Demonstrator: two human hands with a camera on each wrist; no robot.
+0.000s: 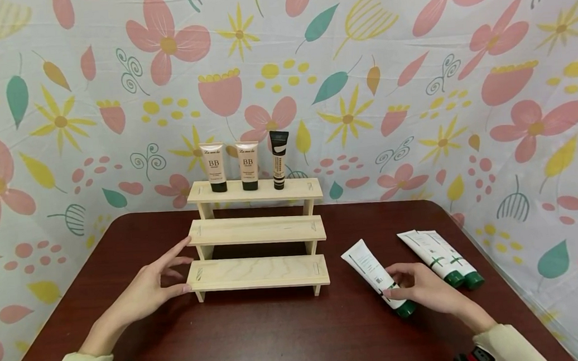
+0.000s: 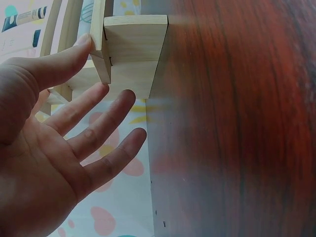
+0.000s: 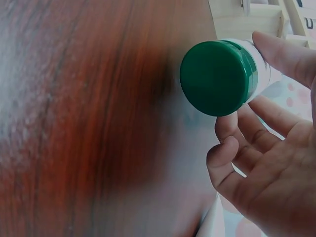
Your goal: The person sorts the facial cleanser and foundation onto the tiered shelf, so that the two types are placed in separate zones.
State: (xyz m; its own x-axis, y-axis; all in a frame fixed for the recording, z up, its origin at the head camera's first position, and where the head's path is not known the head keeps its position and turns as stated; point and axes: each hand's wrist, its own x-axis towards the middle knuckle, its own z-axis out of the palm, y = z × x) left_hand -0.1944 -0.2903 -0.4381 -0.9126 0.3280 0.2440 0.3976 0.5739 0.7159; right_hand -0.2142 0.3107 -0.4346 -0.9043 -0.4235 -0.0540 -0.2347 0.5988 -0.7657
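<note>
My right hand (image 1: 422, 288) pinches a white tube (image 1: 370, 267) near its green cap (image 3: 215, 79), thumb on one side and fingers on the other. The tube leans with its flat end up and to the left, right of the wooden shelf. My left hand (image 1: 147, 282), fingers extended, is at the left end of the three-step wooden shelf (image 1: 260, 272); in the left wrist view its thumb (image 2: 74, 52) is right at the step's edge. Two more white tubes with green caps, a nearer tube (image 1: 427, 252) and a farther tube (image 1: 452, 256), lie side by side beyond my right hand.
On the top step stand two beige BB tubes, a left one (image 1: 215, 169) and a middle one (image 1: 249, 166), and a slim black-and-beige tube (image 1: 279, 161). The dark red wooden table (image 1: 260, 339) meets a flowered cloth (image 1: 363, 86) behind.
</note>
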